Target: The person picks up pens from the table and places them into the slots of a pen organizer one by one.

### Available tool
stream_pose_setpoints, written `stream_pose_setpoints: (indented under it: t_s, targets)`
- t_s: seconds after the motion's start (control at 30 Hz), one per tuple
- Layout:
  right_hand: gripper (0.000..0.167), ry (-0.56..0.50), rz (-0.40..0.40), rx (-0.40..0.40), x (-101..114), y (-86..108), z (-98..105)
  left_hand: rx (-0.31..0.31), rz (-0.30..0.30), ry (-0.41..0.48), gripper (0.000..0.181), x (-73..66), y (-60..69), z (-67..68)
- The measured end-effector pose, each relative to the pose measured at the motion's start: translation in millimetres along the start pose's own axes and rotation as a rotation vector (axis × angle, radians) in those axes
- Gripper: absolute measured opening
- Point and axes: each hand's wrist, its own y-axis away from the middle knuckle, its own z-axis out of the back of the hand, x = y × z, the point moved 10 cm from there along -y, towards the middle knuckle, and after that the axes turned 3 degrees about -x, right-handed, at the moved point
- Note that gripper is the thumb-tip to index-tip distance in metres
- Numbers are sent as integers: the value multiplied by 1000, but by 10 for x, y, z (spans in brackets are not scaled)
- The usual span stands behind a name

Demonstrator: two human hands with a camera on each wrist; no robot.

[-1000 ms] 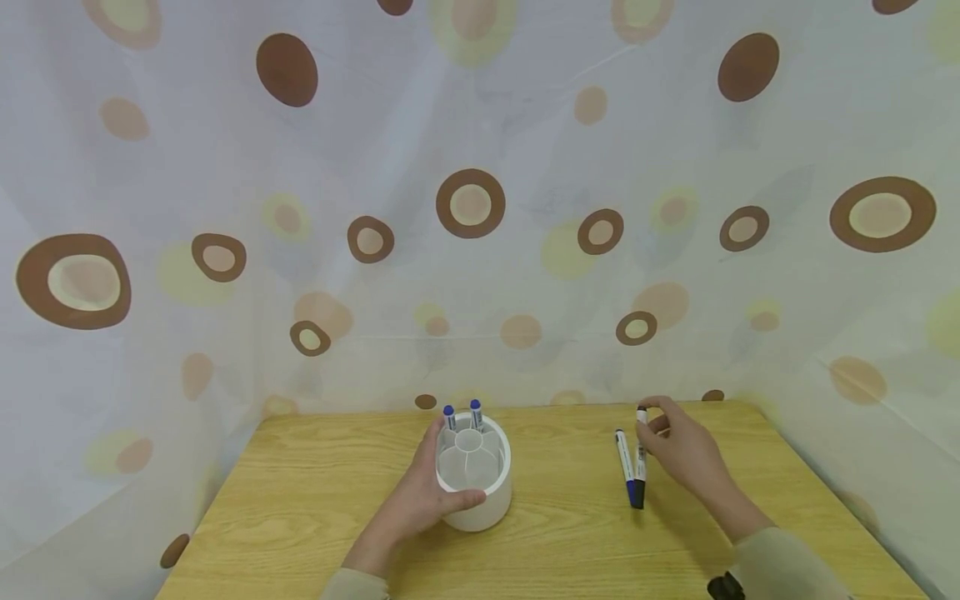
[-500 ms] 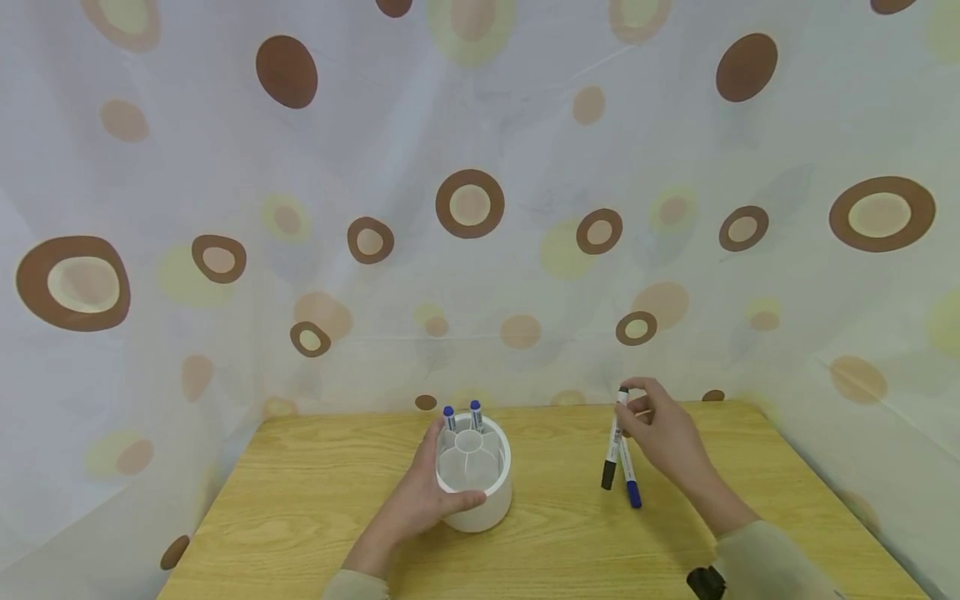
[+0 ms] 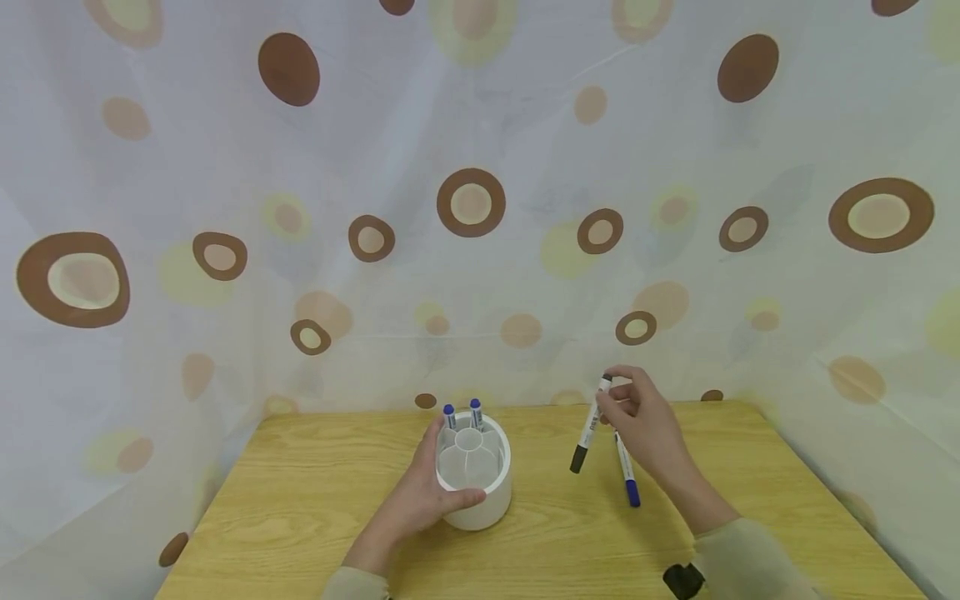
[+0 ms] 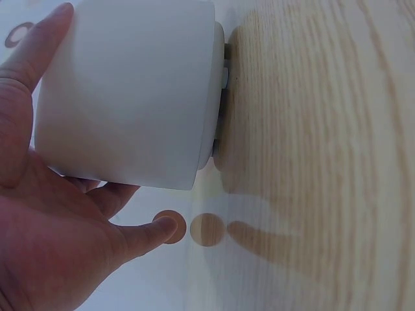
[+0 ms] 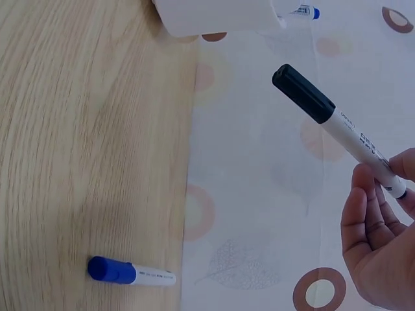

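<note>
A round white pen holder [image 3: 486, 510] with several compartments stands on the table, and my left hand [image 3: 422, 492] grips it round its left side, thumb at the front. Two blue-ended markers [image 3: 476, 413] stand in its rear compartments. My right hand [image 3: 643, 421] pinches a white marker with a black cap [image 3: 589, 425] near its upper end. That marker hangs tilted above the table, cap downward, to the right of the holder. Below the right hand, a white marker with a blue cap [image 3: 628, 475] lies on the wood; the right wrist view shows this blue-capped marker [image 5: 133, 271] whole.
The wood-grain table [image 3: 315, 483] ends at the back against a pale curtain [image 3: 480, 275] printed with brown and beige circles. The curtain also hangs along both sides. A dark object [image 3: 683, 581] sits at the right wrist by the sleeve.
My right hand has lifted the black-capped marker from beside the blue-capped one and carried it left and up, towards the holder. The left hand and holder have stayed put.
</note>
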Motion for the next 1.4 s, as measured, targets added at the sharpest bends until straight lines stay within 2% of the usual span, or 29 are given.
stream_pose_setpoints:
  t_s: [0.13,0.33,0.7,1.03,1.4]
  targets:
    - [45,-67,9,2,77,0,-77,-2,2,-7,136,3,3,9]
    - [41,-104,31,-13,185,-7,-170,0,2,-5,136,-2,3,10]
    - [36,-117,106,-49,390,55,-318,2,4,-10,136,-10,2,14]
    - [34,-176,109,-64,486,69,-467,11,-1,-13,135,-5,-10,6]
    - [34,-161,197,-79,586,68,-653,19,-3,-11,135,6,-12,-5]
